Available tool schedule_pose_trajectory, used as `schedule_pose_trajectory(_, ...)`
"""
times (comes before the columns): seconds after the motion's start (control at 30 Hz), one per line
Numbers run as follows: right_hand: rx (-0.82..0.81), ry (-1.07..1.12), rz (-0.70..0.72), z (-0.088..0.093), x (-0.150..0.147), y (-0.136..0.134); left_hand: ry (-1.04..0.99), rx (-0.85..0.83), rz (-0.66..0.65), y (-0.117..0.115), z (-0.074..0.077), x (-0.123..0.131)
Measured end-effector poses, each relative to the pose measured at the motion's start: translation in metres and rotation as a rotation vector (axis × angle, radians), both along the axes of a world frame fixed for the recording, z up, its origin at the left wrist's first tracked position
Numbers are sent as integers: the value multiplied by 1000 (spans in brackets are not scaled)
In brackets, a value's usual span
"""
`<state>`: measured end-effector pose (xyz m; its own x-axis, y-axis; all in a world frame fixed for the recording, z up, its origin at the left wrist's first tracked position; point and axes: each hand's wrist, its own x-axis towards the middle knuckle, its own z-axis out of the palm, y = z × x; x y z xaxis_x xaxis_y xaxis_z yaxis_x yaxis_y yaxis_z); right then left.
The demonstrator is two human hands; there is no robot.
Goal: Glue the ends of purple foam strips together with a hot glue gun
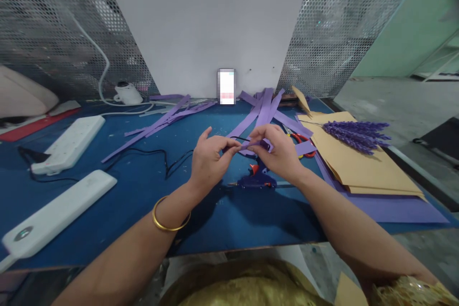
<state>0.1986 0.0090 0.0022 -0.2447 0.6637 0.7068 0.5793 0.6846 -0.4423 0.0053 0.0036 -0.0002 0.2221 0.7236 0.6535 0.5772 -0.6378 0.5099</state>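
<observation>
My left hand and my right hand meet above the middle of the table, both pinching a narrow purple paper strip between thumb and forefinger. How the strip is folded is hidden by my fingers. Just below them, a dark blue glue gun lies on its side, its nozzle pointing left and its trigger orange-red. Scissors with red and yellow handles lie beside my right hand, partly under a purple strip. More purple paper strips spread out behind my right hand.
Purple strips lie at the back left. A phone leans on a white board. At left are a power strip, a white flat-bodied device and a black cord. Tan paper sheets at right carry purple lavender sprigs.
</observation>
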Motion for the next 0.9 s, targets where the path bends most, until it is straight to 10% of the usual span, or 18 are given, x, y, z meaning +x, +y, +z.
schedule_pose_trajectory(0.9,33,39,-60,1,5,3,-317,-117,228,2,6,-2)
